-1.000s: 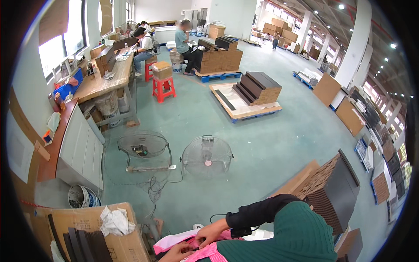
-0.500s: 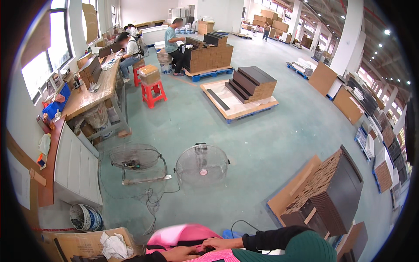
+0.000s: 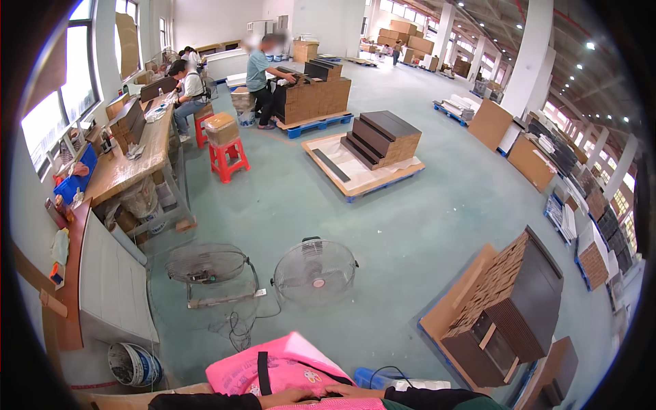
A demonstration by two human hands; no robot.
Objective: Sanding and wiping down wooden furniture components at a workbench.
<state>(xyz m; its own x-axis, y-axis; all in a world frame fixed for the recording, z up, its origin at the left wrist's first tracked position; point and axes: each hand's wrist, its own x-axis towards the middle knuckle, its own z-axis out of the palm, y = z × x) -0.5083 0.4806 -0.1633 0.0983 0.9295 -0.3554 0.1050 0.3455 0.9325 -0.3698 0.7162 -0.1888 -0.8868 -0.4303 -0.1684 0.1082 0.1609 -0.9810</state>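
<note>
At the lower edge lies a pink bag (image 3: 236,369) with printed flowers, a black strap and a dark seam. My left hand (image 3: 290,397) grips the bag's near part, its fingers partly out of sight. Close to it, my right hand (image 3: 354,391) holds the same near side, fingers bent toward the left hand. Both forearms are in black sleeves. What the fingertips do inside the fold of the bag is hidden. A blue object (image 3: 372,377) with a dark cord is just beyond my right hand.
Two floor fans (image 3: 316,272) stand ahead, a loose cable between them and me. Stacked brown panels (image 3: 519,301) rise at right. A paint-stained bucket (image 3: 134,363) and white cabinet (image 3: 116,273) are at left. Farther off are a workbench (image 3: 137,160), a red stool (image 3: 228,160) and several people.
The pink bag has come farther into view, its far corner raised and its strap showing. Both hands sit lower and farther apart. The view has shifted; the person in blue-green has stretched an arm across the stack.
</note>
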